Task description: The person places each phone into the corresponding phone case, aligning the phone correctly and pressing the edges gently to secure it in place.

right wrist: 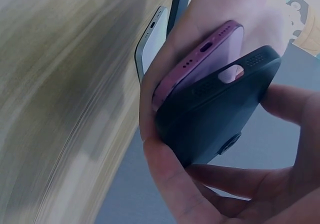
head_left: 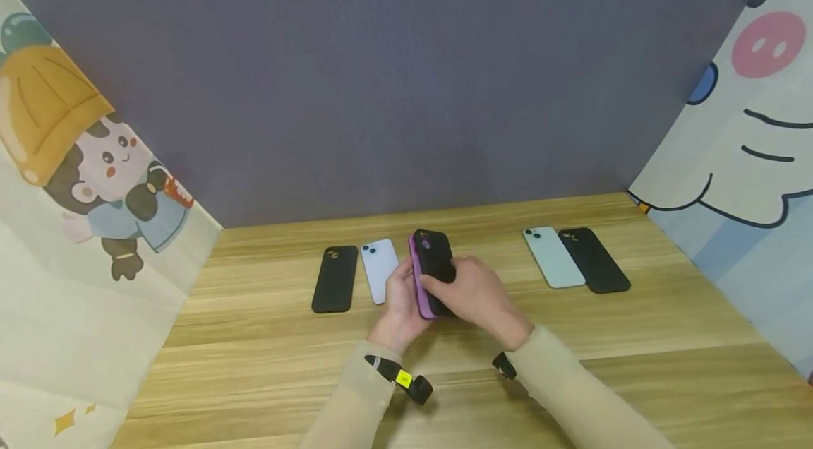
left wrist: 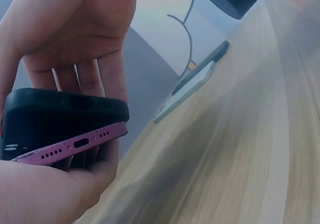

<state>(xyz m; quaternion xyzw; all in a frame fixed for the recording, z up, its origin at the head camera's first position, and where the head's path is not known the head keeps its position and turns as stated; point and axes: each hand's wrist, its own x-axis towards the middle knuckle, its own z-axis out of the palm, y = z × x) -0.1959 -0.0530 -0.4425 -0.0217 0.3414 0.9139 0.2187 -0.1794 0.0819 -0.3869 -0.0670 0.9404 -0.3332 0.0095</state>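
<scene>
Just above the table, my left hand (head_left: 400, 308) holds a purple phone (head_left: 421, 297), its palm and fingers around the phone's edges. My right hand (head_left: 479, 297) grips a black phone case (head_left: 437, 262), with the thumb across its back. The case lies over the phone's back, tilted against it. In the left wrist view, a wedge-shaped gap parts the case (left wrist: 67, 103) from the phone's port end (left wrist: 77, 145). Seen from the right wrist, the port cut-out of the case (right wrist: 225, 109) sits beside the purple phone (right wrist: 200, 64).
On the wooden table (head_left: 254, 357), a black case (head_left: 334, 279) and a pale lavender phone (head_left: 378, 265) lie to the left. A mint-green phone (head_left: 551, 258) overlaps another black case (head_left: 595, 262) on the right. A grey panel (head_left: 406, 82) stands behind.
</scene>
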